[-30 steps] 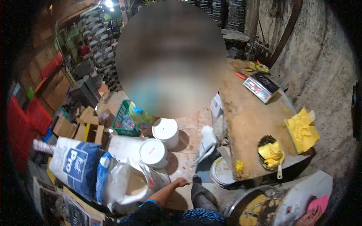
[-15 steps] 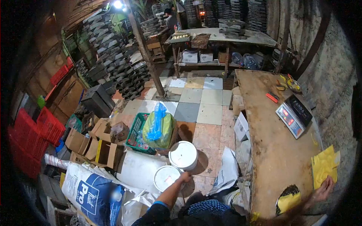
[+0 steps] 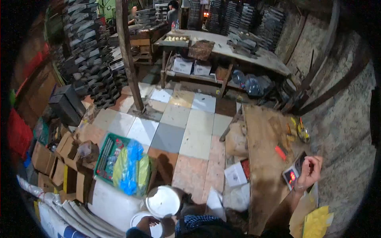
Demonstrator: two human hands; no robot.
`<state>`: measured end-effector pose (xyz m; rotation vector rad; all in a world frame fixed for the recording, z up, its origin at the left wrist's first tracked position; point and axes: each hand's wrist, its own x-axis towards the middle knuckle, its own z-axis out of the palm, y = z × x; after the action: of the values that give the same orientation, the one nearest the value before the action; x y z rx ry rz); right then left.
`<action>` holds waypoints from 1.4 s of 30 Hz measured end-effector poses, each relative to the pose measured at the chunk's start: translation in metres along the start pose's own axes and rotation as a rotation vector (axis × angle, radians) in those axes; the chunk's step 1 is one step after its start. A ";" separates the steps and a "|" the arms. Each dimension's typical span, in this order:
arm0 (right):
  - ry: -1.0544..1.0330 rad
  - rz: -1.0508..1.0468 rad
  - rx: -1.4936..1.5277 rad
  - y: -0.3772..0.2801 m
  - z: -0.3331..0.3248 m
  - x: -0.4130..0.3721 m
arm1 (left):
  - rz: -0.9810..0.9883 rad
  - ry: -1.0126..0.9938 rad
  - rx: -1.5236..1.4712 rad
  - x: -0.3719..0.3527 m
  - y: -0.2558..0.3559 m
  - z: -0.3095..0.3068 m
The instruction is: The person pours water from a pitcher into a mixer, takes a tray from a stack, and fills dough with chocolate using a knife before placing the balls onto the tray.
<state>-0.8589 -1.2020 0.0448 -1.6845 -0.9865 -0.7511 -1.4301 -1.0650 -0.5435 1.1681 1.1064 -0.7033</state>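
Right hand (image 3: pixel 312 171): half-curled, grip indeterminable, at silver-and-black digital scale (image 3: pixel 291 177), wooden table's (image 3: pixel 262 158) right edge. Left hand (image 3: pixel 147 225): loosely open, over round white plastic bucket (image 3: pixel 157 230).

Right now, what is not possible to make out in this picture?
- Head view, scale: digits blurred; top partly behind right hand.
- Head view, white carton: print too small.
- Head view, sack: bottom cut off by lower edge.
- Head view, nearer lid: partly behind left hand.

Right hand (image 3: pixel 310 173) by scale (image 3: pixel 290 178); left hand (image 3: pixel 147 223) above bucket (image 3: pixel 157 230)
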 end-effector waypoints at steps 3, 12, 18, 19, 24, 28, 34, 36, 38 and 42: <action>0.044 -0.191 -0.045 0.009 0.051 0.053 | 0.121 0.010 0.104 0.064 0.098 -0.043; 0.125 -0.107 -0.346 0.144 0.141 0.106 | 0.869 0.494 0.099 0.136 0.543 -0.163; 0.078 0.209 0.227 0.279 0.240 0.149 | 0.811 0.594 0.109 0.163 0.682 -0.255; 0.048 0.217 0.342 0.297 0.265 0.158 | 0.668 0.577 0.264 0.189 0.669 -0.272; 0.199 0.231 -0.015 0.341 0.432 0.219 | 0.327 0.216 0.715 0.195 0.634 -0.362; -0.224 0.191 0.235 0.318 0.587 0.258 | 0.438 0.321 0.092 0.182 0.592 -0.416; -0.437 0.237 0.523 0.282 0.825 0.302 | 0.818 0.417 0.009 0.131 0.640 -0.507; -0.888 0.148 0.494 0.292 0.881 0.309 | 0.907 0.305 -0.423 0.180 0.685 -0.543; -1.029 0.071 0.621 0.302 0.925 0.337 | 0.442 0.318 -0.203 0.272 0.738 -0.631; -0.708 0.098 0.489 0.324 0.985 0.418 | 0.557 1.100 0.160 0.219 0.986 -0.738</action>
<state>-0.3521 -0.2094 -0.0470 -1.5510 -1.4130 0.1876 -0.7024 -0.0578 -0.4023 1.9777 1.4955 0.3783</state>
